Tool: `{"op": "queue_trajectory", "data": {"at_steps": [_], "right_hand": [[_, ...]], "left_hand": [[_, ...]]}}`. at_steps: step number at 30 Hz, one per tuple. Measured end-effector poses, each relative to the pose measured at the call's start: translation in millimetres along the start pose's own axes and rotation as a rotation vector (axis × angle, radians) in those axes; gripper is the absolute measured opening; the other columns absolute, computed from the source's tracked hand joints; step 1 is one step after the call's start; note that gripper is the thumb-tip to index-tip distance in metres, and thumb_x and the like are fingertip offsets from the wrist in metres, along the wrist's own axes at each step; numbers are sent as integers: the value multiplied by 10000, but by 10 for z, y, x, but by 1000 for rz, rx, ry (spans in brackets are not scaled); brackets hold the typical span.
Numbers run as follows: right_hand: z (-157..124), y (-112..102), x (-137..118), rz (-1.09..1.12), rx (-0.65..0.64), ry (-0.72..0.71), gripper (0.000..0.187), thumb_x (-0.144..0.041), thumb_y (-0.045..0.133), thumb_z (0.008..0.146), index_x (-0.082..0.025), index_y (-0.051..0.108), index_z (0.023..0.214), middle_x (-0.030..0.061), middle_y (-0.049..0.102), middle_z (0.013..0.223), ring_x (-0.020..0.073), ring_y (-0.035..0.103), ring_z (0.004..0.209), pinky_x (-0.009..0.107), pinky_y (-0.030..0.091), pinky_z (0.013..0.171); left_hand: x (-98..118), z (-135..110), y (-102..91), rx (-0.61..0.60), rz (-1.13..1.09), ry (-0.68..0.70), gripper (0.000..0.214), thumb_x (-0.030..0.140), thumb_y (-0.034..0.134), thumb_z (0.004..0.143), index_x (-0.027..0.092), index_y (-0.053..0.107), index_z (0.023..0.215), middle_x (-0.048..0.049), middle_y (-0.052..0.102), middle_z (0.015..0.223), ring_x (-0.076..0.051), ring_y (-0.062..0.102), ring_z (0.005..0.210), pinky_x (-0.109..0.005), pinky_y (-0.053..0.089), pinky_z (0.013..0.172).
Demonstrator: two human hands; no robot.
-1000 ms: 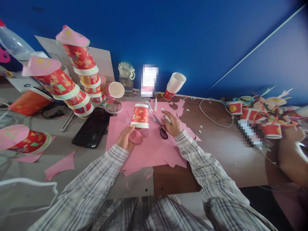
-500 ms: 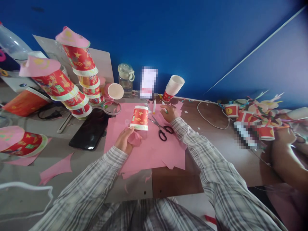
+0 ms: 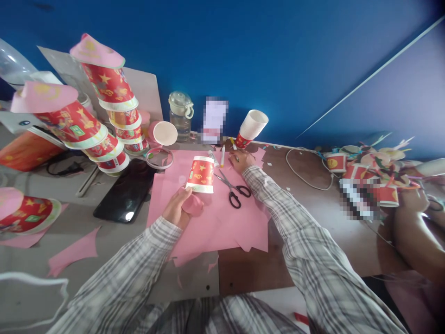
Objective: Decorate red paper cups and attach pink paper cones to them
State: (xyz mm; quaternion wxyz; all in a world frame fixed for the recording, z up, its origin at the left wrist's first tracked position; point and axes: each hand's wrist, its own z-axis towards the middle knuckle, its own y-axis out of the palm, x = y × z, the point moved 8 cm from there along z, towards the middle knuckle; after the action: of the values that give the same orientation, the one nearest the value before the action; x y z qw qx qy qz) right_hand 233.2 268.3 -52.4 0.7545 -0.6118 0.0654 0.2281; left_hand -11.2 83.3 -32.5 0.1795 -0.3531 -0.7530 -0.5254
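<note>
My left hand grips a red paper cup by its white rim; the cup is upside down over the pink paper sheets. A small curled piece of pink paper sits against the same fingers, below the rim. Farther back, my right hand has its fingers bent together at the back of the sheets, with a small greenish bit showing at them; what it is I cannot make out. Beside that hand lie a white marker, a small white tube and scissors with black handles.
Towers of red cups with pink cone tops stand at left, near a black phone and a tape roll. Behind are a water jug and stacked cups. At right, another person's arm is beside decorated cups.
My right hand has shifted slightly left. The left hand still holds the cup, which sits a little lower in view. The camera view has shifted slightly.
</note>
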Motion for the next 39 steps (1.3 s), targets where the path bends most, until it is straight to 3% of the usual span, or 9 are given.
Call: {"op": "queue_trajectory", "data": {"at_steps": [9, 13, 16, 20, 24, 32, 36, 39], "right_hand": [[18, -42, -175, -229, -223, 103, 572, -340, 620, 1243, -150, 803, 1751, 259, 799, 1816, 382, 814, 1447, 489, 623, 1212], [-39, -130, -325, -305, -243, 92, 753, -394, 663, 1211, -93, 624, 1901, 343, 728, 1834, 446, 768, 1461, 536, 595, 1190], [-60, -215, -494, -345, -207, 64, 701, -316, 537, 1253, -34, 596, 1891, 390, 702, 1812, 458, 721, 1489, 575, 528, 1243], [42, -279, -787, -357, -182, -20, 664, -233, 331, 1318, -27, 572, 1901, 338, 763, 1724, 388, 701, 1498, 515, 472, 1269], [244, -262, -976, -363, -198, -68, 633, -201, 385, 1327, 11, 543, 1902, 323, 790, 1669, 332, 730, 1397, 459, 454, 1214], [453, -146, -963, -359, -169, -50, 593, -121, 483, 1293, 48, 596, 1850, 351, 818, 1646, 294, 744, 1309, 435, 427, 1133], [345, -204, -947, -341, -159, -66, 603, -144, 426, 1294, 34, 634, 1831, 342, 835, 1646, 321, 760, 1341, 448, 473, 1161], [151, -290, -902, -339, -178, -83, 607, -144, 380, 1280, -23, 749, 1746, 301, 863, 1647, 333, 771, 1427, 459, 523, 1234]], "left_hand": [[16, -13, 25, 2, -17, 7, 501, 419, 728, 522, 125, 548, 886, -20, 592, 590, -152, 563, 481, -274, 472, 460], [7, -9, 22, 1, -31, 4, 529, 419, 743, 496, 121, 541, 884, -21, 587, 597, -146, 555, 470, -258, 458, 437], [-12, -8, 24, -5, -35, -10, 528, 415, 746, 490, 124, 539, 880, -21, 582, 601, -148, 556, 475, -257, 455, 435], [-6, -11, 33, -14, -12, 5, 508, 430, 727, 504, 121, 537, 860, -12, 559, 554, -153, 547, 458, -262, 439, 424], [15, 1, 20, -16, 4, 43, 467, 438, 720, 502, 118, 537, 788, -11, 546, 506, -148, 530, 430, -250, 418, 411], [-21, 46, 2, -64, 23, 38, 449, 459, 702, 523, 111, 547, 759, -31, 539, 470, -169, 530, 426, -262, 399, 398], [-24, 38, -2, -54, 19, 32, 440, 449, 700, 533, 115, 545, 774, -22, 537, 479, -153, 521, 422, -254, 397, 404], [-23, 26, 0, -42, 10, 27, 431, 445, 703, 529, 119, 535, 754, -21, 534, 480, -155, 520, 428, -253, 397, 402]]}}
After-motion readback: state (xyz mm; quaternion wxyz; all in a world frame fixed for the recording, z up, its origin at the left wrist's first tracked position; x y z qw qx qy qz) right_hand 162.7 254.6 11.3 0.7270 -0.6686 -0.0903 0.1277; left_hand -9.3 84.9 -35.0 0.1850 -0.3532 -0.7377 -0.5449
